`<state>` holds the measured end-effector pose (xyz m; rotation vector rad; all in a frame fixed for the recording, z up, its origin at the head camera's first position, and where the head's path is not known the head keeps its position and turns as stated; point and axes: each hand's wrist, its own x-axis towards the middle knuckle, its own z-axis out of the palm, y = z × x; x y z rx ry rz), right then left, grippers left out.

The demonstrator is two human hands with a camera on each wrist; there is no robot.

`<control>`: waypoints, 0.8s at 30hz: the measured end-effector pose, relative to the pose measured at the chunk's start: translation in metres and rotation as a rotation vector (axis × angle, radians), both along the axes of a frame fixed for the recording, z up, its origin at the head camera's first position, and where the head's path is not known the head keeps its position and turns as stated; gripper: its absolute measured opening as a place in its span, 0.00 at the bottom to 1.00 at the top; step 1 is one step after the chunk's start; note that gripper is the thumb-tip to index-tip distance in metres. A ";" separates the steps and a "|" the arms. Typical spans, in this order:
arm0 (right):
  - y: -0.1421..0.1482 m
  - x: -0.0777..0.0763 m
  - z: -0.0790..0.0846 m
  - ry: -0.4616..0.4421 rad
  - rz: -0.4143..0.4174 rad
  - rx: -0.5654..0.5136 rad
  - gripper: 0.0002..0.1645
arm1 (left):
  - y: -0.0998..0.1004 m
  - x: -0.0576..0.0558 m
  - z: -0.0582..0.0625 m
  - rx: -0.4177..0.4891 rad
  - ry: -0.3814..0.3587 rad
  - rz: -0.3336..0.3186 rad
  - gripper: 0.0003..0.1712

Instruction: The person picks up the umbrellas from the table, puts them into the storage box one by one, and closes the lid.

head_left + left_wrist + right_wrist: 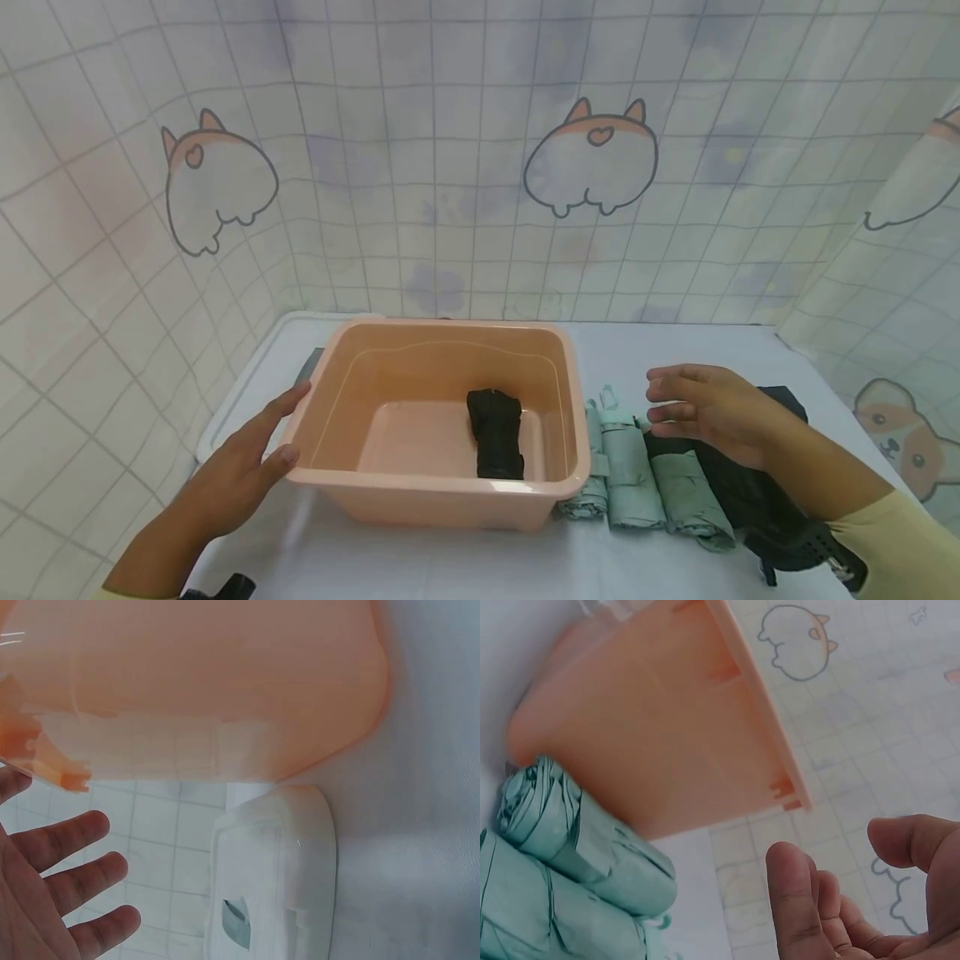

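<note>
Bin (450,504), peach plastic, stands on your white table (315,567) in the head view, one dark bundle (497,433) inside toward its right end. Judged by eye: light, stiff, smooth enough to slip; best held under both end rims. Three green rolls (633,479) lie beside its right end, apparently soft and light; take each round the middle. Your left hand (228,475) is at the bin's left rim, fingers extended, not wrapped. Your right hand (712,412) hangs near the rolls' far ends, fingers loosely bent, holding nothing; a black item (750,496) lies beneath the forearm.

Left wrist view: your fingers are spread; a white box (255,877) stands near the bin.

Right wrist view: your thumb and fingers are parted, clear of bin and rolls.
</note>
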<state>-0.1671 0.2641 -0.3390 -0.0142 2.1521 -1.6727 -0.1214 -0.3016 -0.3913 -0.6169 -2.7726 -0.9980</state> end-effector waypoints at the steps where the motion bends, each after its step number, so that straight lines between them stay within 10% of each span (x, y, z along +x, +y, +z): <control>1: 0.003 0.000 -0.001 -0.003 0.004 -0.006 0.43 | 0.000 0.000 0.000 -0.001 0.001 0.000 0.37; 24: 0.085 -0.001 -0.017 -0.012 0.036 0.117 0.42 | -0.002 -0.001 -0.003 0.020 -0.009 0.000 0.37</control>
